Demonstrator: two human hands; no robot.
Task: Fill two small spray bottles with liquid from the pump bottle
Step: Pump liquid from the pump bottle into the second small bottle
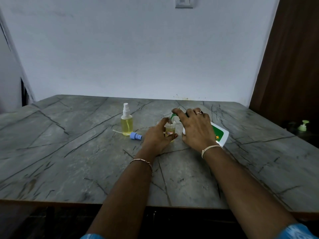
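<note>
Now the left hand (155,137) grips the small clear uncapped spray bottle (170,128) mid-table; the right hand (196,128) clutches the tilted white pump bottle (223,134) at its three o'clock. Likely light, slick: hold its body low.

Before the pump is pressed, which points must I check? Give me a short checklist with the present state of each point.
1. Left hand grips the small bottle: ok.
2. Green nozzle sits at the small bottle's open neck: ok.
3. Right hand holds the pump bottle at its head: ok.
4. Pump bottle upright: not ok, it leans toward the small bottle.
5. Room left in the small bottle: cannot tell.
6. Blue spray cap ready on the table: ok, it lies near the left hand.
</note>
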